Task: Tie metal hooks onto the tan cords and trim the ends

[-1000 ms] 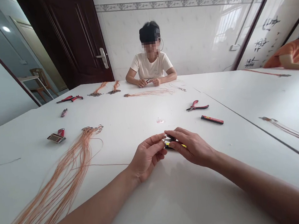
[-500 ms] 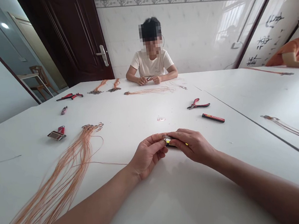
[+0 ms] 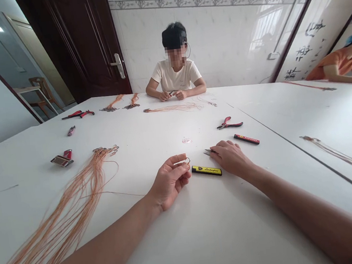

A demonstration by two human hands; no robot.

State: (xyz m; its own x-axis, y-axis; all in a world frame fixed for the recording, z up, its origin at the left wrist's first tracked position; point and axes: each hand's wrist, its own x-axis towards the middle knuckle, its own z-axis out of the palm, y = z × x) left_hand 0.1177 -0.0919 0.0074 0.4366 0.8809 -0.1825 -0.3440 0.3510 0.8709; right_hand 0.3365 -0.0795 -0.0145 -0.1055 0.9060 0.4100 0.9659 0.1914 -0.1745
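In the head view, my left hand (image 3: 171,181) pinches a small fish hook (image 3: 187,160) between thumb and forefinger, its bend standing up above the fingertips. A thin orange line (image 3: 122,193) runs along the table towards this hand from the left. My right hand (image 3: 231,157) rests low on the table, closed over small scissors (image 3: 209,152); only their pointed metal tips show, and the fingers hide the handles. Between the hands lies a yellow and black lighter (image 3: 206,170), touched by neither. To the left is a bundle of orange lines (image 3: 87,193) with hooks (image 3: 105,150) at its far end.
Beyond my right hand are red-handled pliers (image 3: 229,123) and a red and black lighter (image 3: 246,139). A small striped box (image 3: 62,161) lies at left. More line bundles (image 3: 173,107) lie near a person (image 3: 176,77) seated opposite; another person (image 3: 340,64) sits at right.
My right hand has drawn away from the left, bringing the scissors down to the table. The hook in my left hand and the yellow lighter now show clearly. The view has shifted slightly.
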